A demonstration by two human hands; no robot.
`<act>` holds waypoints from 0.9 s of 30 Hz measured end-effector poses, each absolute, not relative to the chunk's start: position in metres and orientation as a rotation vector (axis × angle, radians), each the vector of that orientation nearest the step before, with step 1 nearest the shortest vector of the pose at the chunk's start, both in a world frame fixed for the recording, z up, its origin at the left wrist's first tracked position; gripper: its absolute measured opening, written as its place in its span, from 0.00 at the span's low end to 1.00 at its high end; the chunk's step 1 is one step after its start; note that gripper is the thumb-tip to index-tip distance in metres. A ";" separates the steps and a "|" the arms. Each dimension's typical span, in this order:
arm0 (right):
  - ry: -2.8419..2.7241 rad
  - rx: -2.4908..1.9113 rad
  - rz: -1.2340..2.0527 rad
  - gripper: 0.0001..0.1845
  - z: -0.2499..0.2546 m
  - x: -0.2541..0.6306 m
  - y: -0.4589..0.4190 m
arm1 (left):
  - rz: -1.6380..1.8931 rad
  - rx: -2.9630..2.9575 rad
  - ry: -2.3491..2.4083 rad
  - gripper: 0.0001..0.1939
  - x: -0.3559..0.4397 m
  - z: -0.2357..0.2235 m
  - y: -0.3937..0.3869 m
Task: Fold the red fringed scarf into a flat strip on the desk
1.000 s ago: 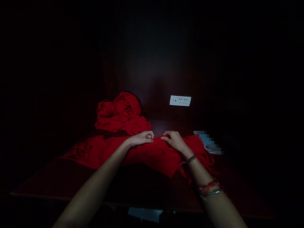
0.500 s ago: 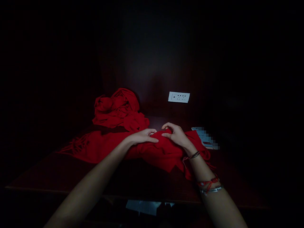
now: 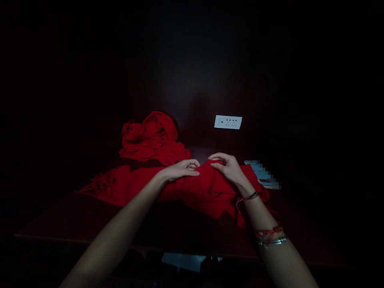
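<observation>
A red fringed scarf [image 3: 207, 192] lies stretched sideways across the dark tabletop, with its tassels spread at the left end. My left hand [image 3: 180, 170], a ring on one finger, has its fingers curled at the scarf's far edge and its thumb lying over the cloth. At the same edge, further right, my right hand [image 3: 229, 166] pinches a raised fold between thumb and fingers. Bracelets circle my right wrist and forearm. Behind my left hand sits a crumpled heap of red cloth [image 3: 150, 138].
A white socket plate [image 3: 228, 122] is set in the dark back panel. To the right of the scarf lies a pale, partly pixelated flat item [image 3: 261, 174]. The table's front edge [image 3: 75, 240] runs below my forearms, and pale sheets [image 3: 183, 262] show beneath it.
My right hand has closed on the scarf's edge and shifted slightly right, pulling the fold up a little. My left hand stays almost in place. The whole view has drifted slightly.
</observation>
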State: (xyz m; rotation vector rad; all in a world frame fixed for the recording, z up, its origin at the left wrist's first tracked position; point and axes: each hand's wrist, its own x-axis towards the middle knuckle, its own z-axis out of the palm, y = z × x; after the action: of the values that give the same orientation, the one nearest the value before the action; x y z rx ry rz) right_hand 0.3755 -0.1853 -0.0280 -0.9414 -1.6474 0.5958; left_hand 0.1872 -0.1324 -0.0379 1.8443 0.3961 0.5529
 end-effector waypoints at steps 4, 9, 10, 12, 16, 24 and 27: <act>-1.654 -0.916 0.650 0.12 -0.024 0.374 -0.190 | 0.690 2.118 0.433 0.11 0.187 -0.035 -0.130; -1.851 -1.113 0.504 0.18 -0.024 0.374 -0.193 | 0.867 2.440 0.620 0.02 0.189 -0.036 -0.130; -1.895 -1.178 0.435 0.15 -0.024 0.374 -0.193 | 0.893 2.461 0.652 0.03 0.190 -0.037 -0.131; -1.941 -1.276 0.314 0.12 -0.024 0.373 -0.193 | 0.912 2.502 0.697 0.05 0.193 -0.040 -0.133; -1.811 -1.196 0.228 0.11 -0.021 0.376 -0.192 | 0.819 2.401 0.592 0.12 0.196 -0.039 -0.138; -1.419 -0.989 0.320 0.09 -0.012 0.400 -0.193 | 0.807 2.217 0.486 0.11 0.183 -0.022 -0.144; -1.488 -1.094 0.285 0.10 -0.015 0.409 -0.191 | 0.770 2.537 0.653 0.09 0.173 -0.022 -0.133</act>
State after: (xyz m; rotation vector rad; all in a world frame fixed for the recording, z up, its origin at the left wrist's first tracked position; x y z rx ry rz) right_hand 0.4086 -0.1908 -0.0146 -1.0940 -1.4880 0.2851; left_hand 0.1735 -0.1333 -0.0221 2.5371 0.6532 0.7705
